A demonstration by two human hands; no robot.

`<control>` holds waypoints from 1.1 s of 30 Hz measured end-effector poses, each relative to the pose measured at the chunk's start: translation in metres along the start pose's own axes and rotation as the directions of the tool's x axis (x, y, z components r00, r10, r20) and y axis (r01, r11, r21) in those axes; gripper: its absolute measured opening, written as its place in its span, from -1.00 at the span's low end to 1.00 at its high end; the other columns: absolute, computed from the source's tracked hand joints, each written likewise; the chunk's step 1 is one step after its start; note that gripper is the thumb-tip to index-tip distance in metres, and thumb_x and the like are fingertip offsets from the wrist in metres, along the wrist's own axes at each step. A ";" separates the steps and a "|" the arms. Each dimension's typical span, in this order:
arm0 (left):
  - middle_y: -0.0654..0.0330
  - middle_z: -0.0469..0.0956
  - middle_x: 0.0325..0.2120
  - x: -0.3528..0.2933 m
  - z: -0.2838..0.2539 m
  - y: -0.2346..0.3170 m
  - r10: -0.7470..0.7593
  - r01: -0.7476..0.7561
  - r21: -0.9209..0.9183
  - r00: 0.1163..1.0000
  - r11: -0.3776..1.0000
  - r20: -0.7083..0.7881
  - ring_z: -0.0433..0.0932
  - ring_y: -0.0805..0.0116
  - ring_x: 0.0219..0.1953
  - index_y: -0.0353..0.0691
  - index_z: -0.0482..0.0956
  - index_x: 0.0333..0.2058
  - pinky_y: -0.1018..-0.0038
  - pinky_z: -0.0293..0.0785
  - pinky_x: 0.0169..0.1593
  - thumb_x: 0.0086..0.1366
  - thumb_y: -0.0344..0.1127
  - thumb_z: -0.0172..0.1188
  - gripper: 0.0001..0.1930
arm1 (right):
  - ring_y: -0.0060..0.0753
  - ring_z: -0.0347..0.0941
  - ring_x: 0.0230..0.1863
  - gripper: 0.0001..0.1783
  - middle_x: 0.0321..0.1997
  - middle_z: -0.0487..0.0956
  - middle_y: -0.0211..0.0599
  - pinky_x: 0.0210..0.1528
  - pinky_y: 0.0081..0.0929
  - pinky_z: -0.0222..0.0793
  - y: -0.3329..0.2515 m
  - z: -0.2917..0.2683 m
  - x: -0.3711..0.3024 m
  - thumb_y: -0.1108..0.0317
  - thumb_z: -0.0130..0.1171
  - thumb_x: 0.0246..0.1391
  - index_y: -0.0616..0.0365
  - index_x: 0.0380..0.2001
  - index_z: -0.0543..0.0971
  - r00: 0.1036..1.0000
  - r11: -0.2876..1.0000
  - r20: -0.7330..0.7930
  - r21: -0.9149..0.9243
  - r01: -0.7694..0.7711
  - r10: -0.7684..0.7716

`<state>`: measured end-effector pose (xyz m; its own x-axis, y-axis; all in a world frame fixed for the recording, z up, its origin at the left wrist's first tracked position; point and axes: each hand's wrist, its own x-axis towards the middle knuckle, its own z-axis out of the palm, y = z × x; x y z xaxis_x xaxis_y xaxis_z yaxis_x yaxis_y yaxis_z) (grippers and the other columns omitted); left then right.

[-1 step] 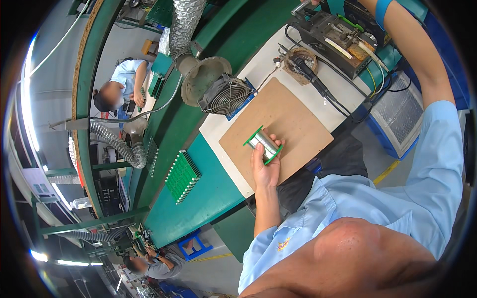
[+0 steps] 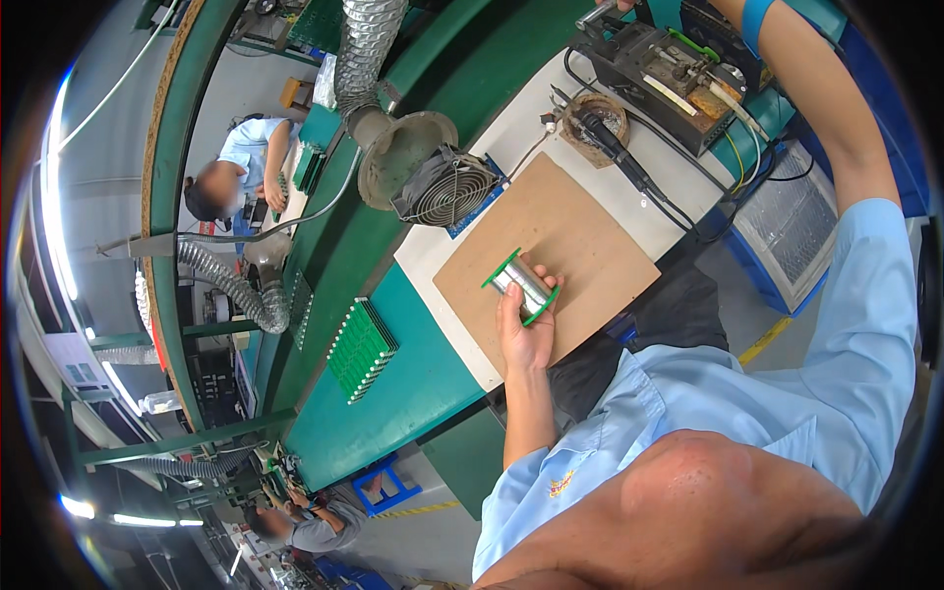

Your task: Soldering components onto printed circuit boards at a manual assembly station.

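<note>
My left hand (image 2: 526, 329) is closed around a spool of solder wire (image 2: 521, 286), silver wire between green end flanges. It holds the spool tilted above a brown board (image 2: 590, 246). At the top edge, the fingertips of my right hand (image 2: 624, 4) are closed at a shiny metal rod (image 2: 596, 14); most of that hand lies outside the picture. The rod sits on a dark bench machine (image 2: 654, 84) with cables. A blue band (image 2: 755, 25) circles my right wrist.
A soldering iron (image 2: 605, 138) rests in a round holder (image 2: 593, 116). A small fan (image 2: 450, 192) stands before a metal duct funnel (image 2: 408, 157). Green circuit boards (image 2: 361, 351) lie on the teal bench (image 2: 423, 383). Co-workers (image 2: 258, 147) sit beyond the line.
</note>
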<state>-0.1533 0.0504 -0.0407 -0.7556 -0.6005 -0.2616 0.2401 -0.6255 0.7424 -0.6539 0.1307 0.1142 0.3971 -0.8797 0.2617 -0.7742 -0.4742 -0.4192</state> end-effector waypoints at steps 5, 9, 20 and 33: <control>0.05 0.51 -0.10 -0.001 0.000 0.000 0.001 -0.001 0.008 1.000 1.000 -0.001 0.57 0.28 -0.15 -0.33 0.29 0.23 0.22 0.46 0.20 0.39 -0.10 0.15 -0.43 | -0.34 0.53 -0.38 -0.69 -0.31 0.68 -0.35 -0.27 -0.37 0.49 -0.001 0.010 0.044 0.49 0.29 0.04 0.21 -0.09 0.64 0.992 0.992 0.083 -0.089 -0.088 0.095; 0.05 0.51 -0.10 -0.002 0.000 0.002 0.002 -0.002 0.003 1.000 1.000 0.003 0.57 0.28 -0.15 -0.33 0.29 0.23 0.22 0.46 0.20 0.39 -0.11 0.15 -0.43 | -0.30 0.55 -0.34 -0.64 -0.25 0.68 -0.31 -0.24 -0.36 0.50 0.001 0.029 0.074 0.49 0.29 0.05 0.20 -0.03 0.60 0.974 0.976 0.151 -0.163 -0.146 0.171; 0.03 0.51 -0.10 -0.002 -0.015 -0.003 0.017 -0.017 -0.031 1.000 0.999 0.016 0.56 0.23 -0.13 -0.29 0.31 0.22 0.20 0.44 0.21 0.41 -0.11 0.15 -0.47 | -0.20 0.58 -0.24 -0.50 -0.10 0.67 -0.22 -0.16 -0.32 0.54 -0.020 0.042 0.021 0.47 0.27 0.08 0.16 0.14 0.51 0.752 0.729 0.208 -0.501 -0.467 0.625; 0.05 0.51 -0.11 -0.002 0.000 -0.005 0.091 -0.088 -0.042 0.991 0.995 0.095 0.57 0.25 -0.13 -0.31 0.31 0.19 0.35 0.52 0.11 0.43 -0.15 0.14 -0.51 | -0.45 0.53 -0.23 -0.35 -0.07 0.64 -0.33 -0.14 -0.56 0.49 -0.233 0.088 -0.090 0.51 0.23 0.12 0.04 0.30 0.40 0.393 0.828 -0.818 0.168 -0.535 0.420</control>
<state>-0.1531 0.0550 -0.0439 -0.7848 -0.6052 -0.1333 0.3307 -0.5908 0.7359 -0.4660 0.3174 0.1115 -0.5723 -0.5154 0.6378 -0.7704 0.0714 -0.6335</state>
